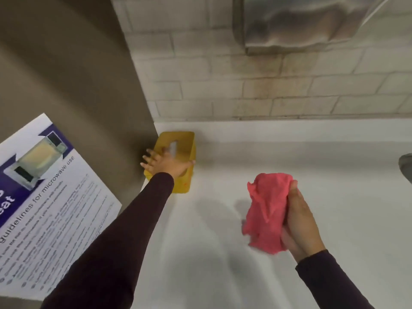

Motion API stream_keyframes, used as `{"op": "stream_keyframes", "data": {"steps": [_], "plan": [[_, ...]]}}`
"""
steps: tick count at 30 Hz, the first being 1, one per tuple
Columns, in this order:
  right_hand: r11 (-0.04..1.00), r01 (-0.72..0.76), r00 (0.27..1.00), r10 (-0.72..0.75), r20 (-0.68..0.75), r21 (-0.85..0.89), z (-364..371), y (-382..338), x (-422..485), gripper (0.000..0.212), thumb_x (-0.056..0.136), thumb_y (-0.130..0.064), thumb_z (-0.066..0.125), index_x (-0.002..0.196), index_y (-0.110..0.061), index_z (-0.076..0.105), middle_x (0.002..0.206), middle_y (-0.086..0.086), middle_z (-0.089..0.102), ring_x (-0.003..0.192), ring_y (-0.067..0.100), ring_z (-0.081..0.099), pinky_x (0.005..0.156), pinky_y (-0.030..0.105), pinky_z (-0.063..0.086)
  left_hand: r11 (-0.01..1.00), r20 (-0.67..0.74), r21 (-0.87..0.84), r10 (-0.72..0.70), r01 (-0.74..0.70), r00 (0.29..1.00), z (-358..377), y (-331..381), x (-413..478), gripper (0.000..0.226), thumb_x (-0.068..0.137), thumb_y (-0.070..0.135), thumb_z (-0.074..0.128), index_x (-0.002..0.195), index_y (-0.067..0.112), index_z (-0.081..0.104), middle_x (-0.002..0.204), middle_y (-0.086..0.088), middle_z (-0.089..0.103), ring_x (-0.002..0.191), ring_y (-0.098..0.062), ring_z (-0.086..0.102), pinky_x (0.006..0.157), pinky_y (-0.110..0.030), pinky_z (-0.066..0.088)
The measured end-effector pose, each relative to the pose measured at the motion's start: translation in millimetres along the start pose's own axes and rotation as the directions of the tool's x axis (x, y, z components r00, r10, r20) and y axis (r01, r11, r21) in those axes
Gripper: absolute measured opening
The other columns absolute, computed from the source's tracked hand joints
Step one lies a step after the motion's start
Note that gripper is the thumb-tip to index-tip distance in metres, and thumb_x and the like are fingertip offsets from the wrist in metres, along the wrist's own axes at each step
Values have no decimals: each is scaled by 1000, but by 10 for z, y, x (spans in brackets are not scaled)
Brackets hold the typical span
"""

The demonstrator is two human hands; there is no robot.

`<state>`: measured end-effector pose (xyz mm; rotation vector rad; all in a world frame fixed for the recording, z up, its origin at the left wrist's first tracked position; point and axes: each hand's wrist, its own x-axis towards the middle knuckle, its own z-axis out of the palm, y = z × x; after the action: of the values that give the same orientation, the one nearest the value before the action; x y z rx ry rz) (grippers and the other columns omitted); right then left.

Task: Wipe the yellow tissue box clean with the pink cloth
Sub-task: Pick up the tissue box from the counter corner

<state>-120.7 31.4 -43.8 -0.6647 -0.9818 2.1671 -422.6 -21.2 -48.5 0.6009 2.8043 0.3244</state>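
The yellow tissue box (181, 143) stands on the white counter (289, 157) in the corner beside a brown panel, a tissue showing in its top slot. My left hand (163, 163) lies across the box's top and near edge, fingers spread, thumb at the right side. Whether it grips the box or only rests on it is unclear. My right hand (299, 221) holds the crumpled pink cloth (266, 210) above the counter, well to the right of the box and nearer to me.
A brown panel (78, 74) rises at the left with a microwave-guidelines poster (44, 197) stuck on it. A tiled wall (245, 85) runs behind the counter, with a steel dispenser (301, 21) mounted high. A grey object (406, 166) shows at the right edge.
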Motion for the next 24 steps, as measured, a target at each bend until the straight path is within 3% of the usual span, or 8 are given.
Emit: {"op": "stream_keyframes", "data": {"steps": [3, 7, 13, 16, 17, 21, 24], "plan": [[968, -130, 989, 112, 94, 212, -21, 108, 0, 62, 91, -59, 37, 127, -13, 57, 130, 14, 58, 119, 27, 56, 91, 41, 49, 996, 65, 28, -87, 85, 994, 17, -39, 122, 139, 42, 89, 56, 150, 21, -1, 154, -28, -7, 143, -46, 1, 111, -65, 1], [926, -189, 981, 167, 95, 326, -54, 142, 80, 51, 98, -46, 35, 130, -11, 55, 134, 16, 54, 124, 30, 51, 99, 48, 45, 992, 160, 74, -117, 106, 980, -27, 33, 296, 144, 40, 89, 58, 148, 20, -8, 154, -30, -4, 143, -46, 3, 107, -68, 0], [985, -171, 975, 168, 147, 5, -168, 133, 192, 52, 79, -7, 37, 127, -10, 55, 124, 15, 62, 112, 30, 59, 94, 45, 47, 995, 84, 92, -52, 44, 995, 80, -19, 317, 132, 52, 76, 66, 149, 19, -3, 150, -35, 11, 140, -47, 14, 113, -59, 11], [979, -43, 986, 74, 152, -199, -175, 94, 189, 45, 73, -4, 44, 115, -7, 58, 99, 13, 69, 85, 26, 66, 73, 36, 53, 997, 66, 63, 31, -35, 997, 105, -79, 228, 125, 52, 72, 67, 148, 25, 3, 146, -33, 23, 135, -46, 24, 109, -54, 22], [971, 12, 989, 23, 145, -240, -186, 74, 172, 44, 71, -7, 46, 114, -6, 56, 97, 10, 68, 85, 23, 65, 71, 33, 53, 997, 66, 38, 62, -64, 996, 111, -98, 176, 122, 51, 72, 67, 148, 29, 5, 145, -30, 26, 134, -44, 26, 108, -53, 23], [949, 145, 989, -134, 58, -281, -344, 5, 55, 33, 80, -11, 60, 112, -12, 52, 107, 8, 63, 95, 18, 64, 77, 28, 54, 959, 136, -223, 207, -174, 969, 171, -199, -135, 107, 46, 71, 65, 137, 53, 12, 146, -11, 35, 131, -35, 35, 101, -44, 30], [899, 188, 981, -190, 34, -395, -469, -64, -118, 40, 81, -17, 56, 120, -23, 54, 114, 6, 65, 100, 20, 66, 80, 28, 55, 868, 323, -473, 328, -148, 888, 263, -258, -468, 117, 44, 66, 71, 144, 44, 13, 151, -2, 31, 135, -25, 34, 109, -42, 32]]}}
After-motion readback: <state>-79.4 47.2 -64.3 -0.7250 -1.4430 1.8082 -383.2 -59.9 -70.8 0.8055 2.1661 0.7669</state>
